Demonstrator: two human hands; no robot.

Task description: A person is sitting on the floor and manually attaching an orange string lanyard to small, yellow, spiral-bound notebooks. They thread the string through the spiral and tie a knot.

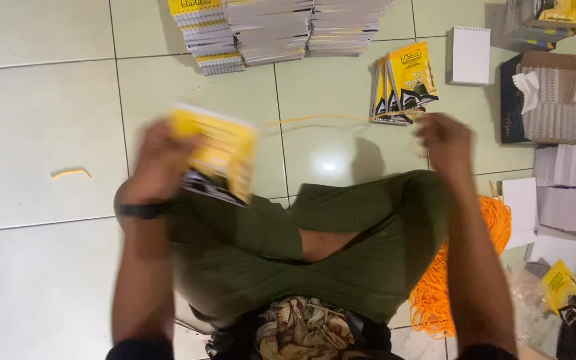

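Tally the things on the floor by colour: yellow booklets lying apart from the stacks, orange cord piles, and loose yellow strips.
Yellow booklet groups: 3 (one blurred booklet in the left hand, a fanned bunch by the right hand, one at lower right)
Orange cord piles: 1
Loose yellow strips: 1
Total: 5

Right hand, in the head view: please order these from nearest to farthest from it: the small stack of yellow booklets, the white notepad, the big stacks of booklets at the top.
From the right hand:
1. Small stack of yellow booklets, just beyond it on the floor.
2. White notepad, farther up, slightly right.
3. Big stacks of booklets, top centre, to the left.
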